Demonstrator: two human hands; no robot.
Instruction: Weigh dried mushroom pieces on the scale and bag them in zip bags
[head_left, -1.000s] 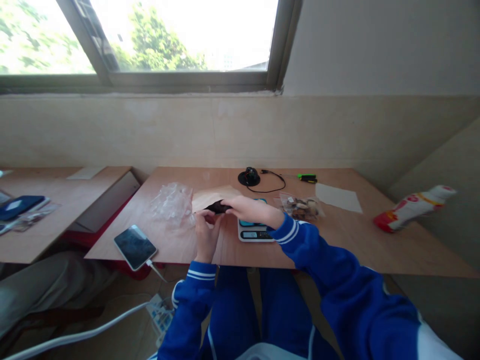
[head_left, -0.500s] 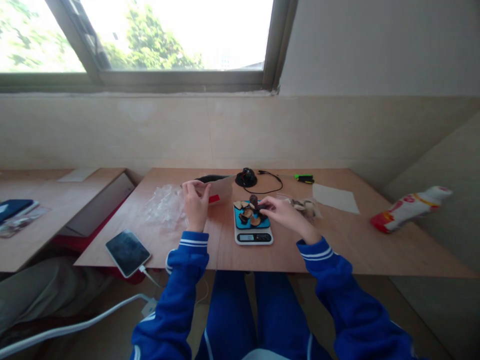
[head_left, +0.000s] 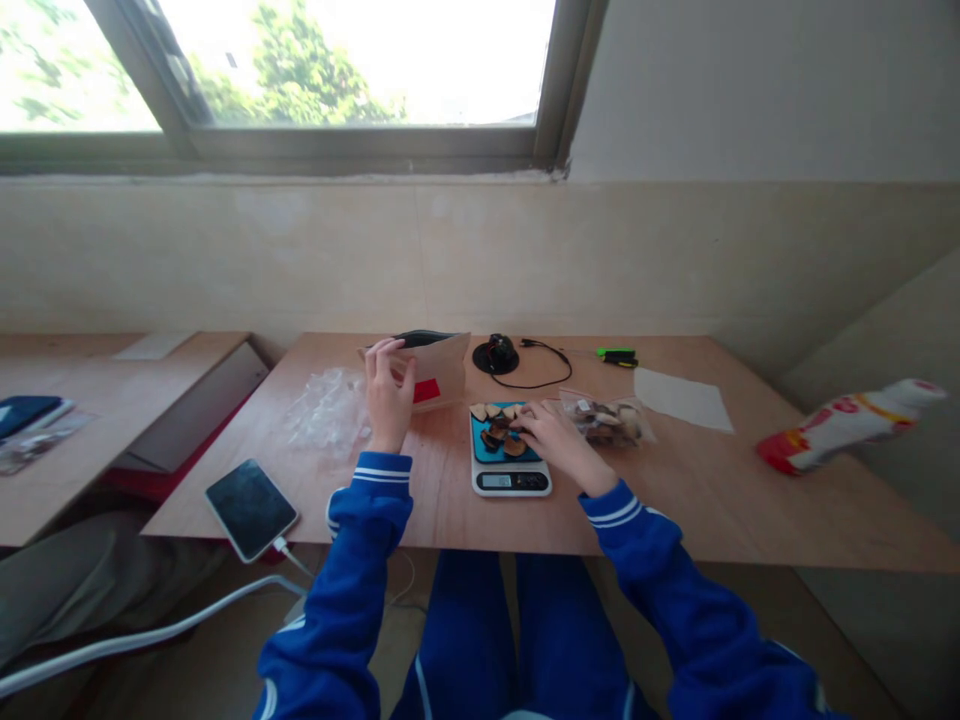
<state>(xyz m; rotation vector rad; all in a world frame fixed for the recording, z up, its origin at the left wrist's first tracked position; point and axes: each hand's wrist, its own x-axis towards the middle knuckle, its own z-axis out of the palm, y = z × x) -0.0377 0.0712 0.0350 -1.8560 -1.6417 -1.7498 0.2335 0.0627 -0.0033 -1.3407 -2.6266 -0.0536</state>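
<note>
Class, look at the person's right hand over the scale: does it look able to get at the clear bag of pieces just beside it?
Probably yes: the right hand rests on the scale, the clear bag lies just beside it, nothing between.

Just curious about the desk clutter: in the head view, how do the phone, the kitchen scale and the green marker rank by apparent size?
1. Phone, though nearest the camera.
2. Kitchen scale, roughly similar, so unsure.
3. Green marker, clearly smallest, and farthest.

Nothing actually readable here; the scale has a display strip, but its digits are too small to make out. The paper pouch just left of that scale has a red label; any print on it is a blur.
</note>
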